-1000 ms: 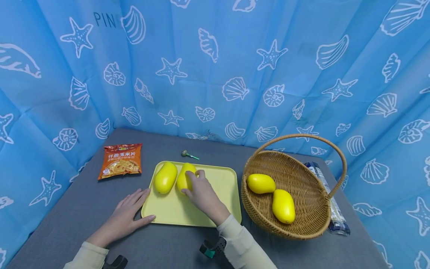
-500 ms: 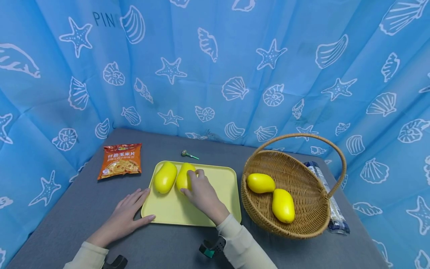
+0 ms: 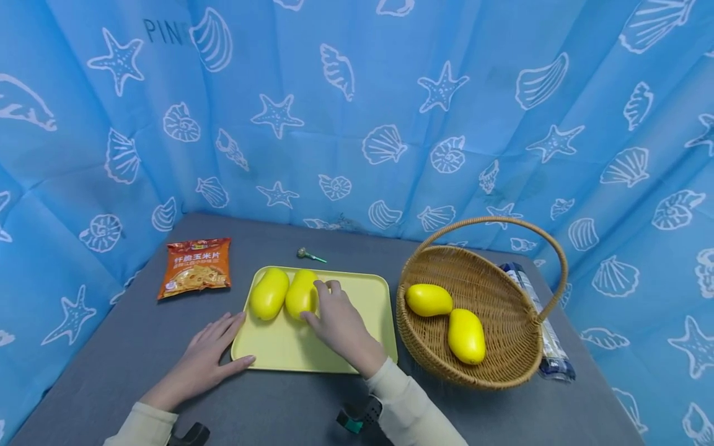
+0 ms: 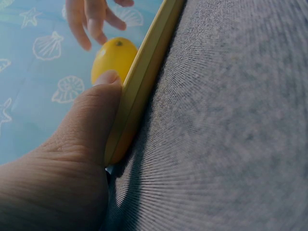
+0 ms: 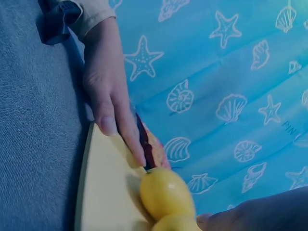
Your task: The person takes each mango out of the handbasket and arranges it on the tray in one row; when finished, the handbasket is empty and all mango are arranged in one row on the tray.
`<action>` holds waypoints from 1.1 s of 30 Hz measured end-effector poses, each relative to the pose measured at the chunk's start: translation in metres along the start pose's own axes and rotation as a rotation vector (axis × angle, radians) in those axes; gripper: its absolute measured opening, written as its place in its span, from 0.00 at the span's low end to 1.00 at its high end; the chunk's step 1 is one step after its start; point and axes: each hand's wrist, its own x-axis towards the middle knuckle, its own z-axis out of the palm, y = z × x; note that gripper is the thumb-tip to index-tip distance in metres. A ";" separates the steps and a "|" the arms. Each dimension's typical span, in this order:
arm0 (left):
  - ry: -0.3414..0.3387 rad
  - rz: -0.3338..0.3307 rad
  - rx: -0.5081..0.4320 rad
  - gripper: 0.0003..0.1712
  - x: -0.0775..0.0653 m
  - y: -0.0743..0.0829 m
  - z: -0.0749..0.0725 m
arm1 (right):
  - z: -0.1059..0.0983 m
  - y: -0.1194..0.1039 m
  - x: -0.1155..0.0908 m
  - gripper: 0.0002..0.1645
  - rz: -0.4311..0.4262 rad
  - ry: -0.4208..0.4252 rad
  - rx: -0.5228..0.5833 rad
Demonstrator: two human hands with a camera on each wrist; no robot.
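Two yellow mangoes, a left one (image 3: 269, 293) and a right one (image 3: 300, 296), lie side by side on a pale yellow tray (image 3: 357, 322). Beside the right mango is my right hand (image 3: 340, 319), its thumb and fingertips close along the fruit's right side. In the left wrist view its fingers (image 4: 94, 19) hang loosely, apart from the mango (image 4: 114, 57) below them. My left hand (image 3: 209, 353) lies at the tray's front left corner with straight fingers. Its thumb (image 4: 98, 108) touches the tray rim (image 4: 137, 82).
A wicker basket (image 3: 502, 322) with a tall handle stands right of the tray, holding two more mangoes (image 3: 466, 336). Behind it lies a blue and clear packet (image 3: 552, 356). An orange snack bag (image 3: 195, 266) is at the left, and a green-sticked lollipop (image 3: 310, 254) behind the tray.
My right hand has drawn slightly to the right, away from the right mango, which stays on the tray. The left hand keeps its place. The head view has shifted a little.
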 end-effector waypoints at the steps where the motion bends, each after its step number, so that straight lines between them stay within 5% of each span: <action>1: 0.001 0.001 0.001 0.57 0.000 0.000 0.000 | -0.004 0.001 -0.003 0.38 -0.005 0.003 0.001; 13: -0.010 -0.020 0.012 0.59 -0.001 0.003 -0.001 | -0.073 0.014 -0.057 0.35 -0.140 0.122 -0.065; 22: -0.011 -0.023 0.020 0.59 0.001 0.002 0.002 | -0.118 0.047 -0.084 0.27 -0.192 0.162 -0.154; 26: -0.006 -0.019 0.018 0.58 0.001 0.001 0.002 | -0.131 0.069 -0.080 0.22 -0.139 0.150 -0.155; 33: -0.006 -0.010 0.010 0.57 0.001 0.000 0.002 | -0.141 0.113 -0.056 0.24 0.095 -0.002 -0.145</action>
